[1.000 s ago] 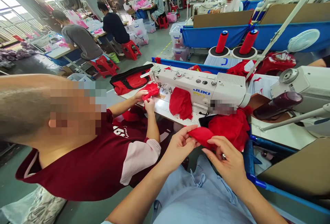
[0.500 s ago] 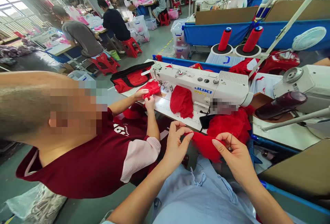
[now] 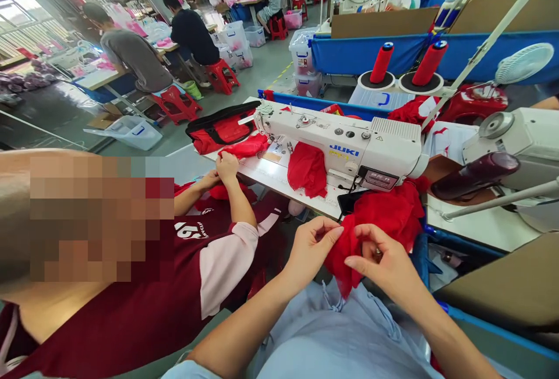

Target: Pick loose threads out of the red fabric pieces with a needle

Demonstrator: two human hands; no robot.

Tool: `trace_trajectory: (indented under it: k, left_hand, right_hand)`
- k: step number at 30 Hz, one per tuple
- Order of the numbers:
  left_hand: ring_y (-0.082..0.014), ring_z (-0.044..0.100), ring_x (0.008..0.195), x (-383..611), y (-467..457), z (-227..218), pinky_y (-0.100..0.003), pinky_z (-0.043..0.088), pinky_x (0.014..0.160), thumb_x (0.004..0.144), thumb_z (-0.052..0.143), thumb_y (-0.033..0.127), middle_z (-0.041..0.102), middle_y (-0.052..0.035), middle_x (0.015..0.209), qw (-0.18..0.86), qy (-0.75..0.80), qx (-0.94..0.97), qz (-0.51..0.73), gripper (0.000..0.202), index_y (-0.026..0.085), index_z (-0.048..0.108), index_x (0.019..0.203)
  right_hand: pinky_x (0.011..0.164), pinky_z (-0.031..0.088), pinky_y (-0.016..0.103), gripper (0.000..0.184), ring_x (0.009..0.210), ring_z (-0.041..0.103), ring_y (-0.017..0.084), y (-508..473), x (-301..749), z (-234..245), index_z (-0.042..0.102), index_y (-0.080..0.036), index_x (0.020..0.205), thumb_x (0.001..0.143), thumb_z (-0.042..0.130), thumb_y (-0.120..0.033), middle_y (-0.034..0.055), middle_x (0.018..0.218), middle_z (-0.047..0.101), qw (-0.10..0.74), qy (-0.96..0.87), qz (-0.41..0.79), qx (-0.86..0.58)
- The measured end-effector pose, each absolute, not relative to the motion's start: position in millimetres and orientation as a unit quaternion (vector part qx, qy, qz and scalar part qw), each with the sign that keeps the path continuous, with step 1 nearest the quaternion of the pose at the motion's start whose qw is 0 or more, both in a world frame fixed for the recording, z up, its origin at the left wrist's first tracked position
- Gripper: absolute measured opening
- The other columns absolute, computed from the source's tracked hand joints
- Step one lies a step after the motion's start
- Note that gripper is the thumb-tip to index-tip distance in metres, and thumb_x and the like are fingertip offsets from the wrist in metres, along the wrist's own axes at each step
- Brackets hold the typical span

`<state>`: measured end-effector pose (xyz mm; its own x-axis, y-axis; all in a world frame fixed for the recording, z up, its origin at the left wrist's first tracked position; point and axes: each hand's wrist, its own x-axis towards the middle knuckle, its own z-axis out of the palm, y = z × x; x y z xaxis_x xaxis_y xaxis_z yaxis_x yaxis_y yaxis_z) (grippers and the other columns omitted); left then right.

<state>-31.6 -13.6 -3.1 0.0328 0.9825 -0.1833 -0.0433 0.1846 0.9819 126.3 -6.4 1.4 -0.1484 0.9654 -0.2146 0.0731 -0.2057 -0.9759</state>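
My left hand (image 3: 312, 245) pinches a thin red fabric piece (image 3: 343, 257) between thumb and fingertips, and the cloth hangs down over my lap. Close to the fabric's right side is my right hand (image 3: 379, 257), its thumb and index fingertip apart. A small metal tool (image 3: 378, 255) shows inside its curled fingers; most of it is hidden, so its exact kind is unclear. Behind my hands, a heap of red fabric (image 3: 388, 216) lies at the table's edge, below the control panel of the white sewing machine (image 3: 340, 140).
To my left sits a co-worker in a maroon shirt (image 3: 144, 303), with hands (image 3: 227, 166) at a red cloth (image 3: 247, 146) by the needle. More red fabric (image 3: 307, 169) lies on the machine table (image 3: 279, 178). A red bag (image 3: 222, 126) and thread cones (image 3: 382, 63) stand beyond.
My right hand has let go of the fabric's right end and moved left, nearer my left hand. The stretched cloth now hangs bunched. The co-worker has leaned nearer and drawn their hands left.
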Motion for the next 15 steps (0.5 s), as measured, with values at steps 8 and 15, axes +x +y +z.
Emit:
trace_trajectory:
  k: [8, 15]
  left_hand:
    - [-0.0060, 0.037, 0.054, -36.7, -6.3, -8.8, -0.018, 0.032, 0.052, 0.072, 0.073, 0.055, 0.045, 0.0068, 0.061, 0.671, 0.470, 0.281, 0.499, 0.044, 0.017, 0.051, 0.070]
    - [-0.0111, 0.062, 0.067, -39.0, -12.0, -4.2, -0.021, 0.048, 0.063, 0.058, 0.088, 0.040, 0.067, -0.0049, 0.079, 0.851, 0.346, 0.203, 0.339, 0.049, 0.010, 0.068, 0.091]
  right_hand:
    - [0.042, 0.037, 0.021, 0.036, 0.046, 0.042, 0.009, -1.8, 132.0, -2.1, 0.063, -0.019, 0.074, 0.076, 0.069, -0.055, -0.0031, 0.056, 0.054, 0.455, -0.480, 0.536, -0.525]
    - [0.049, 0.043, 0.025, 0.033, 0.054, 0.051, 0.013, 10.1, 135.6, -5.5, 0.066, -0.021, 0.082, 0.073, 0.072, -0.052, 0.0015, 0.070, 0.063, 0.499, -0.471, 0.476, -0.550]
